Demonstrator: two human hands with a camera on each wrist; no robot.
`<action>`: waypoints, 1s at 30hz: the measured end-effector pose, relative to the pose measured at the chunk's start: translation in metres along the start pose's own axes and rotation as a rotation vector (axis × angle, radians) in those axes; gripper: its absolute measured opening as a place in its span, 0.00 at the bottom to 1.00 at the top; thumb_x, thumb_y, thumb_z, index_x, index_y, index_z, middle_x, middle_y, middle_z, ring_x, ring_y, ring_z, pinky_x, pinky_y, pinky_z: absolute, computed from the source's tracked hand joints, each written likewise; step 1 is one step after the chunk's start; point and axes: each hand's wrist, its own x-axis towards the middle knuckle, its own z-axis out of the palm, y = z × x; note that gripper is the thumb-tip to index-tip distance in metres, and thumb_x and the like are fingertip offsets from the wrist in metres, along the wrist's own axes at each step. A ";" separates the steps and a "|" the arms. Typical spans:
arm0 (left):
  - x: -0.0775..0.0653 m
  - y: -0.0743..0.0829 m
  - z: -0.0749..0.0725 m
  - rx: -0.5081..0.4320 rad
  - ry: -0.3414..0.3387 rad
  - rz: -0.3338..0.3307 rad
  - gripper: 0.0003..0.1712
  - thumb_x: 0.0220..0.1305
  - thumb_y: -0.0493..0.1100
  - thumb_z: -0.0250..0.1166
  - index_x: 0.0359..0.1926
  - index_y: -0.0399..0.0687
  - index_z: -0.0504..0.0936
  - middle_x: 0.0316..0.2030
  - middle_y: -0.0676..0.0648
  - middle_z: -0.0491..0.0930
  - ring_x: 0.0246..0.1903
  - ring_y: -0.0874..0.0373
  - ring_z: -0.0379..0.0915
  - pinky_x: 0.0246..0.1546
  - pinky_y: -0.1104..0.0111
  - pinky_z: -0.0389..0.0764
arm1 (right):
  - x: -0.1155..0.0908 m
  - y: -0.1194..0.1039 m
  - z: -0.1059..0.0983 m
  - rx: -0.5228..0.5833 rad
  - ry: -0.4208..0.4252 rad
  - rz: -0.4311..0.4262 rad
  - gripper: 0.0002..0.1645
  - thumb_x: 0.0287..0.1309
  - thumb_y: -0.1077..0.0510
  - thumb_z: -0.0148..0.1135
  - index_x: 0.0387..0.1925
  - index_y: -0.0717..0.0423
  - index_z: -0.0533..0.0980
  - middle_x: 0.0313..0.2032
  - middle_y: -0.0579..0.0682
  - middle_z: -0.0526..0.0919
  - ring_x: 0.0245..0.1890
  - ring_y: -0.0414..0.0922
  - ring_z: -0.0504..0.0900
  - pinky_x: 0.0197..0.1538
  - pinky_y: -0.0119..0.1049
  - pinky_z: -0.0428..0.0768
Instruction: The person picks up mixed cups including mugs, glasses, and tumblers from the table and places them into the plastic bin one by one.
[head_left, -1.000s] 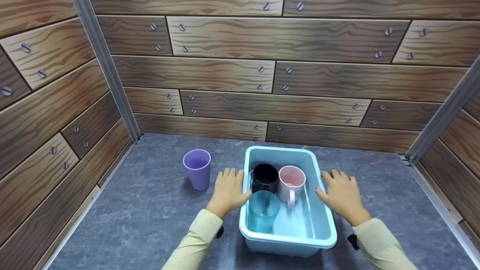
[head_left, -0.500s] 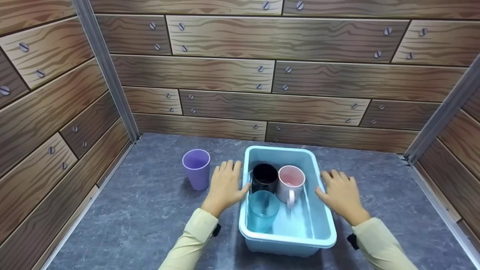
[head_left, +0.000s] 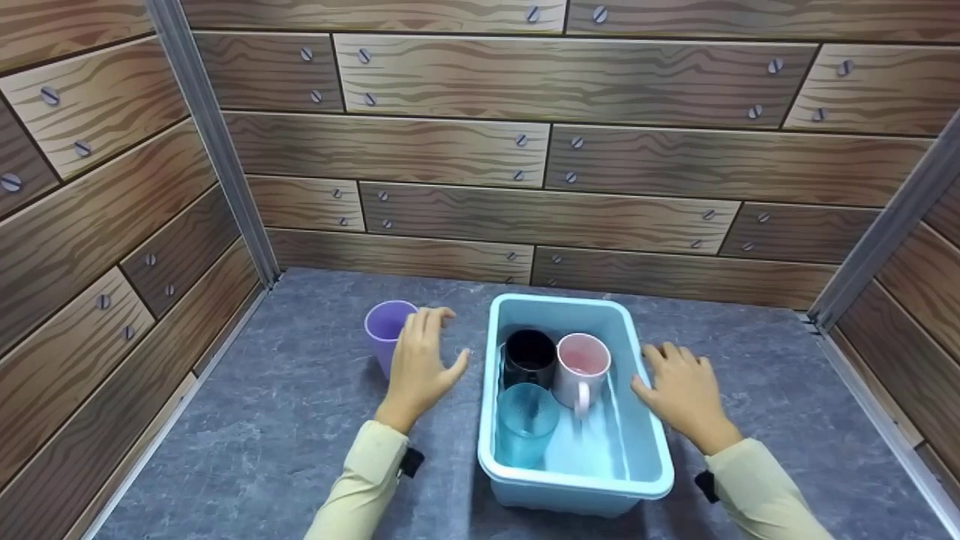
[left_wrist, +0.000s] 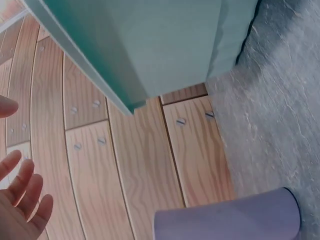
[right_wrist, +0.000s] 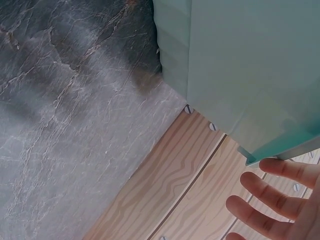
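Observation:
My left hand [head_left: 417,369] hovers between the purple cup [head_left: 381,346] and the light blue tub [head_left: 491,450], fingers spread and holding nothing. In the head view it overlaps the cup's right side; the left wrist view shows the cup [left_wrist: 227,220] lower down, apart from the fingers. My right hand [head_left: 684,390] is at the tub's right rim, fingers loosely extended, with the fingertips [right_wrist: 272,165] right at that rim in the right wrist view. Inside the tub stand a black mug [head_left: 529,358], a pink-lined white mug [head_left: 583,367] and a clear blue tumbler [head_left: 528,426].
The tub and the purple cup stand on a grey marbled table [head_left: 300,450]. Wood-plank panels [head_left: 465,150] enclose the back and both sides, with metal posts [head_left: 217,142] at the corners.
My left hand has left the tub's left rim and moved left toward the purple cup, its fingers lifting and spreading. The right hand and the tub have stayed put.

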 end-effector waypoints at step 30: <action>-0.010 -0.058 0.000 -0.294 0.208 -0.267 0.40 0.39 0.38 0.76 0.55 0.38 0.69 0.51 0.38 0.70 0.54 0.46 0.64 0.58 0.53 0.65 | 0.000 0.001 0.002 0.010 -0.011 0.004 0.27 0.55 0.46 0.57 0.50 0.61 0.74 0.41 0.61 0.78 0.39 0.59 0.77 0.38 0.56 0.71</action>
